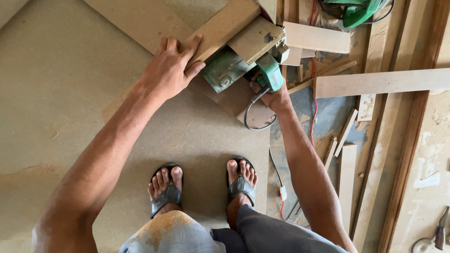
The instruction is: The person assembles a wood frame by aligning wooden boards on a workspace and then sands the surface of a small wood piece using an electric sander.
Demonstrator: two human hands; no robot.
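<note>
My left hand (pixel 169 70) presses flat on a narrow brown board (pixel 222 29) that lies across a larger sheet (pixel 140 21). My right hand (pixel 272 96) is closed around the handle of a green circular saw (pixel 243 63), whose base plate rests on the narrow board. The saw's grey cord (pixel 253 110) loops down from the handle. The blade is hidden under the saw body. My feet in black sandals (pixel 166 192) stand on a big fibreboard sheet (pixel 61 93) on the floor.
Offcut strips and boards (pixel 347 173) lie scattered at the right, with a long plank (pixel 382 82). A red wire (pixel 313 70) and a white plug (pixel 282 192) run along the floor. Another green tool (pixel 358 11) sits top right. A hand tool (pixel 440 229) lies bottom right.
</note>
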